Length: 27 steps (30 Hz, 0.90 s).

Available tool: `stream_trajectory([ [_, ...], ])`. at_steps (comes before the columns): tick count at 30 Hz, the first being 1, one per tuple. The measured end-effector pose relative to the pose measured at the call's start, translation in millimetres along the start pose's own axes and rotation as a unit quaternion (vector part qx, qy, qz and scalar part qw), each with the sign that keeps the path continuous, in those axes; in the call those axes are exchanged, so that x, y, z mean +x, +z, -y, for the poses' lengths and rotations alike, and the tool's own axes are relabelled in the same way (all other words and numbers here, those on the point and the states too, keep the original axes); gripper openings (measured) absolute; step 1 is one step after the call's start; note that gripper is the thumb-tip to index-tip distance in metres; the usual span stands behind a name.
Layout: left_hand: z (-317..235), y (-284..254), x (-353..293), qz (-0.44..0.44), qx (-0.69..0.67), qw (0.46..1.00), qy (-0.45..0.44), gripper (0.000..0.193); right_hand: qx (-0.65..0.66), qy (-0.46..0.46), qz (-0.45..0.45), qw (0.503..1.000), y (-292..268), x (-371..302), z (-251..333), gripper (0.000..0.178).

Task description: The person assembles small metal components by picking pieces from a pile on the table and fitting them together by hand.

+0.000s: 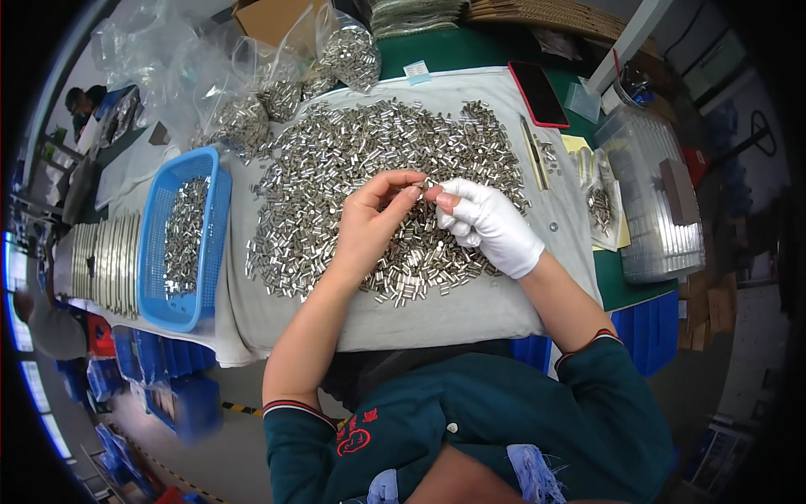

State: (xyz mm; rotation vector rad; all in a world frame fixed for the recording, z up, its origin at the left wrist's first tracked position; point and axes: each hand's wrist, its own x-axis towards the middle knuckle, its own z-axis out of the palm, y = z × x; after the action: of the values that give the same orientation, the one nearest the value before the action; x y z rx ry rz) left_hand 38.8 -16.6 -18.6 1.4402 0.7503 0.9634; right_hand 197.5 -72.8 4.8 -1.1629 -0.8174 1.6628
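Observation:
A wide heap of small shiny metal cylinders (pixel 311 193) covers the middle of a grey cloth (pixel 294 323). Above the heap, my bare left hand (pixel 369 220) and my right hand (pixel 495 227) meet at the fingertips. My right hand wears a white glove that leaves the thumb and forefinger tips bare. Both hands are closed in a pinch on a small metal cylinder (pixel 426 186), partly hidden by the fingers. Whether more than one piece is held, I cannot tell.
To the left stands a blue plastic basket (pixel 210 260) holding more cylinders, beside a row of stacked pale trays (pixel 105 265). Clear bags of cylinders (pixel 348 59) sit at the back. Rightward lie a red-edged phone (pixel 538 94), tweezers (pixel 534 153) and clear plastic boxes (pixel 646 185).

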Motion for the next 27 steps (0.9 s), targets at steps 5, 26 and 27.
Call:
stream_trajectory([
  [5, 7.4, 1.7, -0.2, -0.001, -0.055, 0.998, -0.02, 0.015, -0.031, -0.008, -0.017, 0.999, 1.6, -0.4, -0.6, 0.019],
  [26, -7.7, -10.8, 0.3, -0.125, 0.385, 0.863, 0.302, 0.014, 0.347, -0.015, 0.036, 0.937, -29.0, 14.9, -2.7, 0.024],
  [27, -14.0, -9.0, -2.3, -0.13, 0.347, 0.874, 0.314, 0.014, 0.384, -0.029, 0.057, 0.921, -33.0, 15.8, -5.0, 0.023],
])
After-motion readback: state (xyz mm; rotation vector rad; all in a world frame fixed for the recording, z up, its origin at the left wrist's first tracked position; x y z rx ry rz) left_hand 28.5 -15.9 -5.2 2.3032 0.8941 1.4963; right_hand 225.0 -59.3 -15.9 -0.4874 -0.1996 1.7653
